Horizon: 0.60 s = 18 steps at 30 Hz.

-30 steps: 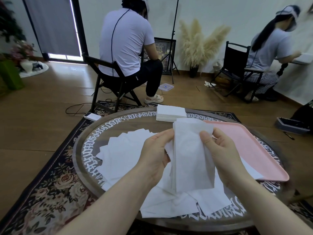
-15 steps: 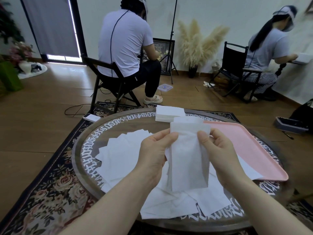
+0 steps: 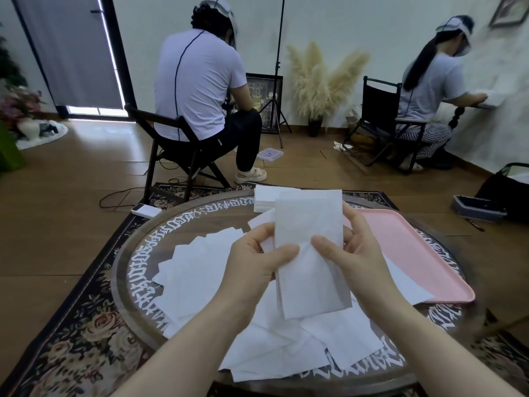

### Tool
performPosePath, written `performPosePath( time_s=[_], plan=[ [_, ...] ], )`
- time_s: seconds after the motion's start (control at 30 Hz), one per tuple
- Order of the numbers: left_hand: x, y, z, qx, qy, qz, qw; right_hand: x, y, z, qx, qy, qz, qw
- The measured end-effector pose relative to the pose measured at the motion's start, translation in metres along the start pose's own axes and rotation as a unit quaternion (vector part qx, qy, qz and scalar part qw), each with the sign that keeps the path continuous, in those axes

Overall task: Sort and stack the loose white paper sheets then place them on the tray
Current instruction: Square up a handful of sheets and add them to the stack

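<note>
- Head camera view: both hands hold a small bundle of white sheets (image 3: 310,253) upright above the round table (image 3: 126,262).
- Left hand (image 3: 257,267) pinches the bundle's left edge, thumb in front; right hand (image 3: 355,253) grips the right edge, thumb across the front.
- Loose sheets (image 3: 200,270) lie scattered on the table beneath.
- A neat stack (image 3: 264,200) sits at the far edge, beside the pink tray (image 3: 415,253).
- White script rings the tabletop; I cannot read it.

sheets (image 3: 310,253): thin matt paper | tray (image 3: 415,253): smooth pink plastic | table (image 3: 200,222): glossy wood
</note>
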<state>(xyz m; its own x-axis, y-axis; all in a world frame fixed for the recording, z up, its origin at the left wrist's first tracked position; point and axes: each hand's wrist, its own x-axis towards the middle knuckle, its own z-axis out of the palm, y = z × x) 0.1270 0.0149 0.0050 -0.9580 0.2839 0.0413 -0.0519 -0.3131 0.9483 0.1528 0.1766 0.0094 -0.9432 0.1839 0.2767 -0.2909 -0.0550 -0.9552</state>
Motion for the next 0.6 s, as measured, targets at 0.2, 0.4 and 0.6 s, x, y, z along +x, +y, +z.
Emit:
performPosePath(
  time_s=[0.2,0.4,0.6],
  plan=[
    [0.001,-0.0003,0.0001,0.003,0.044,0.017,0.999,-0.0014,-0.0033,-0.001,-0.005,-0.048,-0.053,0.997],
    [0.0019,0.003,-0.0008,-0.019,0.038,0.019,0.999,-0.0034,-0.0059,-0.003,-0.03,-0.048,-0.03,0.998],
    [-0.0021,0.0079,0.0004,-0.016,0.015,0.028,0.999,-0.0002,0.0001,-0.0063,-0.039,0.007,0.001,0.999]
  ],
)
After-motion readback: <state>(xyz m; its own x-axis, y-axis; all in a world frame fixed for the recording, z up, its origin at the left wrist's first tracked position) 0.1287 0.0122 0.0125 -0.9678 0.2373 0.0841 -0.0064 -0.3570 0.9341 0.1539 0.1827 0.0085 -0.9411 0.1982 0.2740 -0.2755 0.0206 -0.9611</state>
